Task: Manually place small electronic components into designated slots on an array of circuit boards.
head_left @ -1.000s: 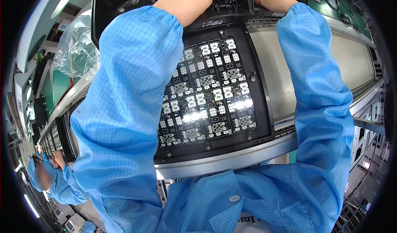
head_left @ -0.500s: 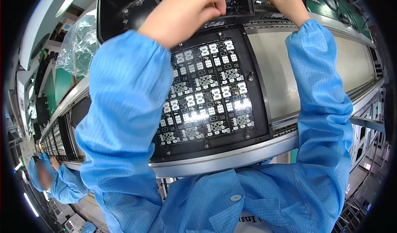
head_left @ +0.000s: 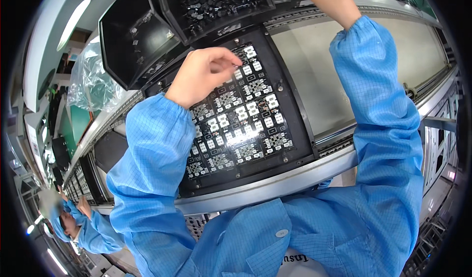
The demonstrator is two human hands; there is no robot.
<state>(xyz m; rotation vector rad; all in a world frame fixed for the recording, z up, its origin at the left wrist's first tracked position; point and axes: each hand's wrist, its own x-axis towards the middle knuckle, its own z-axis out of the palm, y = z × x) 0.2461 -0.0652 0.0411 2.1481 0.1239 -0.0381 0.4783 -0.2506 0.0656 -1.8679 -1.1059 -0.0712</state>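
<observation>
Presumably for steadiness, the circuit-board panel (head_left: pixel 238 105) is seated in a black frame (head_left: pixel 293 115); over its upper part the left hand (head_left: pixel 202 74) is poised, grip nearly closed, anything pinched indiscernible, while the right hand (head_left: pixel 333 0) is cropped above, its grip unreadable; beyond, a bin (head_left: pixel 172 17) of dark parts (head_left: pixel 211 4) is placed, seemingly for easy reach

Work smock (head_left: pixel 236 235): light blue, thin woven fabric with a fine darker grid of lines. Left sleeve (head_left: pixel 152 166) and right sleeve (head_left: pixel 386 112) long, loose, heavily creased, slight sheen along the folds. Left cuff (head_left: pixel 164 105) and right cuff (head_left: pixel 355 29) gathered at the wrist. Left hand (head_left: pixel 199 75) and right hand (head_left: pixel 333 0) bare. Front: one pale round button (head_left: pixel 281 233). At the neck opening: whitish undershirt (head_left: pixel 295 268), dark lettering.
</observation>
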